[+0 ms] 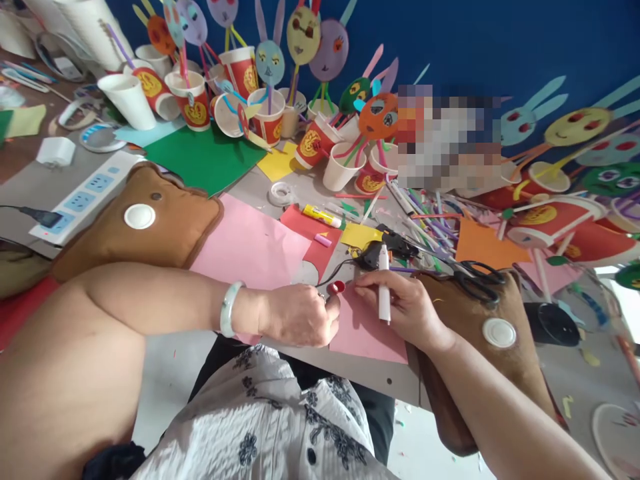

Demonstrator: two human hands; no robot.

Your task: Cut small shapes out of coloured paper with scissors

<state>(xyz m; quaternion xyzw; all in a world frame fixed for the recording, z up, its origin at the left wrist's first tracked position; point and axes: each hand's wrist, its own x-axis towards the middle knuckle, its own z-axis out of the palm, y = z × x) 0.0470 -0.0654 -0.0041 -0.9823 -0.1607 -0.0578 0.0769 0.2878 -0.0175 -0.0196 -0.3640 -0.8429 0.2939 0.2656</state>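
My left hand (303, 315), with a pale bangle (231, 309) on its wrist, is closed in a pinch. A small red oval piece (339, 287) shows at its fingertips, with a pale spot at one edge. In my right hand (407, 303) a white marker pen (384, 287) stands nearly upright, its lower end by the fingers. Both hands are over pink paper (363, 333) near the table's front edge. A short pink cylinder (323, 240) lies on red paper (327, 256) just beyond, beside a yellow glue stick (320, 215).
Brown cushions lie left (175, 227) and right (475, 360). Black scissors (477, 280) rest on the right one. Behind are a glue gun (395, 247), pipe cleaners (430, 213), a tape roll (281, 193) and paper cups (340, 167) with paper faces. A power strip (85, 197) lies left.
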